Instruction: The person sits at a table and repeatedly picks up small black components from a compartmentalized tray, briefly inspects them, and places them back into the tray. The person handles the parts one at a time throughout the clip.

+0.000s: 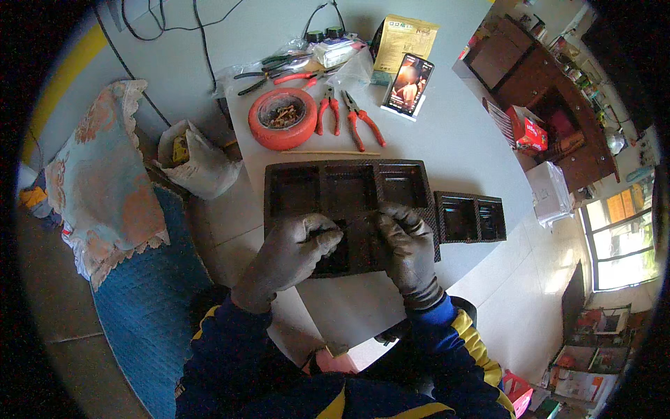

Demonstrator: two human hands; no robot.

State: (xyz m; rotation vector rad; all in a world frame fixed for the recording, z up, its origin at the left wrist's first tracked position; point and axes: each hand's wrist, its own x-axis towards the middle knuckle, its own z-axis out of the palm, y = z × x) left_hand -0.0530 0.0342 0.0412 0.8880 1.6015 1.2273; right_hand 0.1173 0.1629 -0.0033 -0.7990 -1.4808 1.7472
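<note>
My left hand, in a grey glove, hovers over the front left of a black plastic compartment tray. Its thumb and curled fingers are pinched together. Above the tray's right side is my right hand, gloved too, its fingertips also drawn together and pointing toward the left hand. Whether either pinch holds something small cannot be seen. The compartments in view look dark, and the hands cover part of the front row. A smaller black tray with two visible compartments adjoins the large one on the right.
Behind the tray lie a thin wooden stick, red-handled pliers, smaller red-handled pliers and a red round container holding small brownish bits. A lit phone leans on a stand. More pliers lie by plastic bags.
</note>
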